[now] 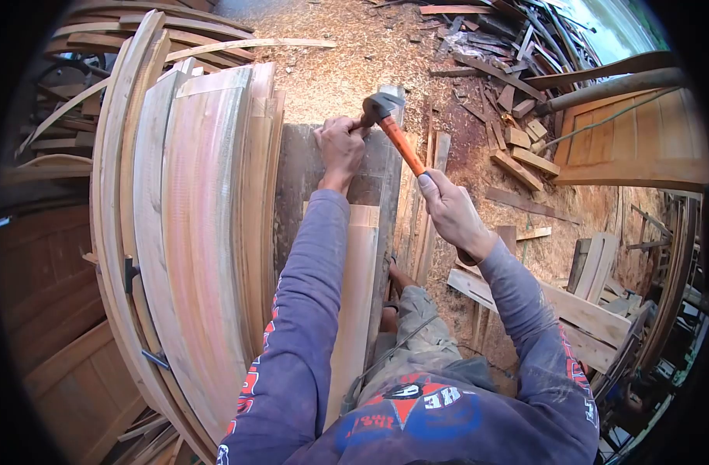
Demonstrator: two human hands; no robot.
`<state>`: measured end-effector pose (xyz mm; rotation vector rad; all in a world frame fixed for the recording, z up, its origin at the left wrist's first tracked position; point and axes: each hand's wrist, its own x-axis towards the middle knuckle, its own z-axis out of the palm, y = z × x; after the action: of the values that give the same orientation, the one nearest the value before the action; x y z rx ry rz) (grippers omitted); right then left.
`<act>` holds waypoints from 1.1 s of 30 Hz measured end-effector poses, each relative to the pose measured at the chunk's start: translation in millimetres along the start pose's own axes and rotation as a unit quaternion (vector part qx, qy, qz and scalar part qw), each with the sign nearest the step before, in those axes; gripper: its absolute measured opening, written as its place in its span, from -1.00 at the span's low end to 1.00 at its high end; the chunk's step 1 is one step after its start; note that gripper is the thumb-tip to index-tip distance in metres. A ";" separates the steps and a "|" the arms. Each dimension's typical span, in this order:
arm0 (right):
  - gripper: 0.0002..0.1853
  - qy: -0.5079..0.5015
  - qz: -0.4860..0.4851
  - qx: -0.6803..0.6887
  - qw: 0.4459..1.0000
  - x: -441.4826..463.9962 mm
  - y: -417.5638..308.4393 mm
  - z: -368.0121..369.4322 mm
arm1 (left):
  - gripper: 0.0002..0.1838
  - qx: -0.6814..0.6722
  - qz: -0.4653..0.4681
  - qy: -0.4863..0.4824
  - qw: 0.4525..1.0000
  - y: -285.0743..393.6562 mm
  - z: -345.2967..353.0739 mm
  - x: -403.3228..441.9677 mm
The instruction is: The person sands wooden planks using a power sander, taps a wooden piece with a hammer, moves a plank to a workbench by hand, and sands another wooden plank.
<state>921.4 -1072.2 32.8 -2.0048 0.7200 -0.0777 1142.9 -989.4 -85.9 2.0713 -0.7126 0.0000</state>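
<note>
My right hand (453,209) is wrapped round the lower part of a hammer's orange handle (401,143). The dark metal hammer head (381,107) is right beside the fingers of my left hand (342,149). Those fingers are pinched together over the far end of a dark workbench (298,167); whatever they hold is too small to make out. A pale board (357,271) lies lengthwise on the bench, under and beside my left forearm.
Long curved planks (203,194) stand stacked left of the bench. Sawdust (315,74) covers the ground beyond. Wood offcuts (517,138) and a panelled wooden door (633,143) are at the right, with loose boards (579,314) nearer me.
</note>
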 end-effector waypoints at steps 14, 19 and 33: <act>-0.65 0.003 -0.012 0.029 0.999 7.8 1.1 1.2 | -0.19 -0.104 -0.005 0.046 0.994 -10.5 -18.1 -1.6; -0.70 0.053 -0.054 0.084 0.994 -3.0 -54.2 -19.0 | -0.21 -0.079 -0.011 0.050 0.996 -17.0 -16.1 -11.2; -0.63 -0.008 -0.042 -0.061 0.997 20.5 0.1 -3.3 | -0.23 -0.093 0.012 0.041 0.995 -17.5 -16.2 -8.6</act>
<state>937.1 -1085.5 29.8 -2.1506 0.6445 -0.0677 1148.6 -965.5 -92.2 1.8735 -0.6612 0.0301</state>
